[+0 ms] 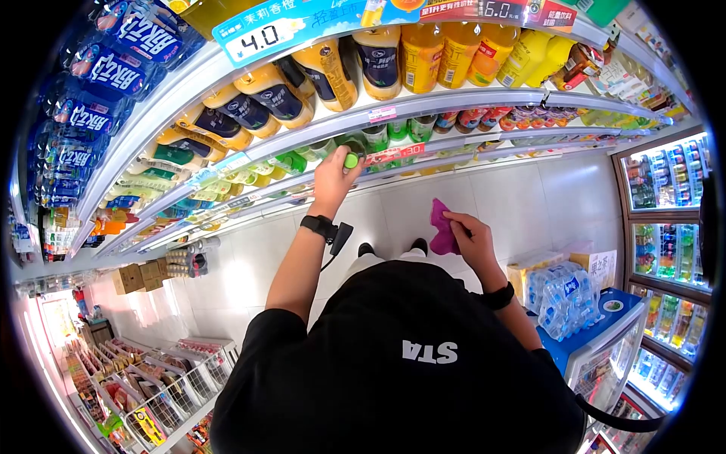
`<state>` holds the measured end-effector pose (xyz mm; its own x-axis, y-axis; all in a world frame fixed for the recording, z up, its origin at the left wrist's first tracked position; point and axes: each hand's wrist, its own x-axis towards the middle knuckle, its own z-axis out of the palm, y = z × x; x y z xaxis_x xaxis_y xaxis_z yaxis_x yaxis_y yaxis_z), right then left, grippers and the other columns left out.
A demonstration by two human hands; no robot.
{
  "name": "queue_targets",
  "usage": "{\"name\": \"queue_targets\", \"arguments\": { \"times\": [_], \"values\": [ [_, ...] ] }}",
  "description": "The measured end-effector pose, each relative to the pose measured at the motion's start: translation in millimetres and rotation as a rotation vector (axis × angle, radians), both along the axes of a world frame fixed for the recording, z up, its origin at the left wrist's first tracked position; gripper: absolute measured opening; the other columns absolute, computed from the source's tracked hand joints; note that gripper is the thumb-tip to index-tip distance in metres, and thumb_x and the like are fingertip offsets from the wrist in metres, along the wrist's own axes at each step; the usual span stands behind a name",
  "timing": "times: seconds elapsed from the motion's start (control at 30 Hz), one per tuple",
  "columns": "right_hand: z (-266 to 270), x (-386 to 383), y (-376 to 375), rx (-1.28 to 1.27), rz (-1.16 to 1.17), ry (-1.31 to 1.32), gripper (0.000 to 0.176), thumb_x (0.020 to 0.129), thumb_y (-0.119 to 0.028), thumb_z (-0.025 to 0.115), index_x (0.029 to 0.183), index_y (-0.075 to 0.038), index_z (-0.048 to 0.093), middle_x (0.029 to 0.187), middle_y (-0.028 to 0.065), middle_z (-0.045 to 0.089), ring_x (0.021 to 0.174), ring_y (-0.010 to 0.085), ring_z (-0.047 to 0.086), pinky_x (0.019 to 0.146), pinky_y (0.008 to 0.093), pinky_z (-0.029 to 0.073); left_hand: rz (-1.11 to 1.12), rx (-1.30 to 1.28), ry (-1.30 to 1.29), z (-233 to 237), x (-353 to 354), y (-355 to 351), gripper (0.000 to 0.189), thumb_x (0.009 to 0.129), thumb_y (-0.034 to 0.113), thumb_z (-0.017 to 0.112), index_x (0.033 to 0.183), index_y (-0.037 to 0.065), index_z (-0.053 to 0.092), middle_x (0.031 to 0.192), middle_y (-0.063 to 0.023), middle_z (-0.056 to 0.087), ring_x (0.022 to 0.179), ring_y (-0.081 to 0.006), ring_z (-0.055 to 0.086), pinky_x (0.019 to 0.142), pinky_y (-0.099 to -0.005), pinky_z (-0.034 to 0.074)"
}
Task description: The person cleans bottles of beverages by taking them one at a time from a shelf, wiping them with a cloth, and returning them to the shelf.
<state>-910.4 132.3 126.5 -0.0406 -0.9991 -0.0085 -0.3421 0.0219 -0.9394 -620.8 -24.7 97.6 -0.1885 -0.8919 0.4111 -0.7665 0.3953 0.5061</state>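
Note:
My left hand [334,180] reaches into a lower shelf and is closed round a bottle with a light green cap [351,160]. Most of that bottle's body is hidden by my fingers and the shelf. Beside it stand several green bottles [397,130] in a row. Held away from the shelf, over the floor, my right hand [470,240] pinches a purple cloth [443,231], which hangs loosely from the fingers.
Above, a shelf carries yellow and orange juice bottles [422,57] behind a price strip [283,29]. Blue bottle packs [125,72] are stacked at left. Wrapped water bottles [566,299] sit on a blue-topped freezer [556,346] at right, near glass-door fridges [665,234]. A wire-basket rack [170,390] stands lower left.

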Motion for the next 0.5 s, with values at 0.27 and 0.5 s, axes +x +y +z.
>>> {"name": "queue_targets", "arguments": {
  "times": [0.27,0.5],
  "values": [
    [4.0,9.7,-2.8,0.047,0.023,-0.015,0.022,0.093,-0.002,0.058,0.111,-0.002,0.070,0.094,0.0109,0.071,0.080,0.0154,0.064,0.074,0.0263,0.050,-0.004,-0.015,0.114,43.5,18.0,27.2,0.029,0.083,0.025,0.076,0.098,0.004,0.062,0.084,-0.0106,0.065,0.055,-0.0229,0.057,0.053,-0.0330,0.047],
    [86.1,61.3,-58.7,-0.298,0.216,-0.131,0.027,0.096,-0.004,0.055,0.121,-0.005,0.065,0.107,0.0128,0.069,0.089,0.0192,0.065,0.080,0.0279,0.050,-0.099,0.072,0.299,105.4,29.6,65.3,0.030,0.084,0.024,0.076,0.100,0.003,0.061,0.080,-0.0085,0.064,0.061,-0.0153,0.057,0.055,-0.0266,0.045]
  ]
}}
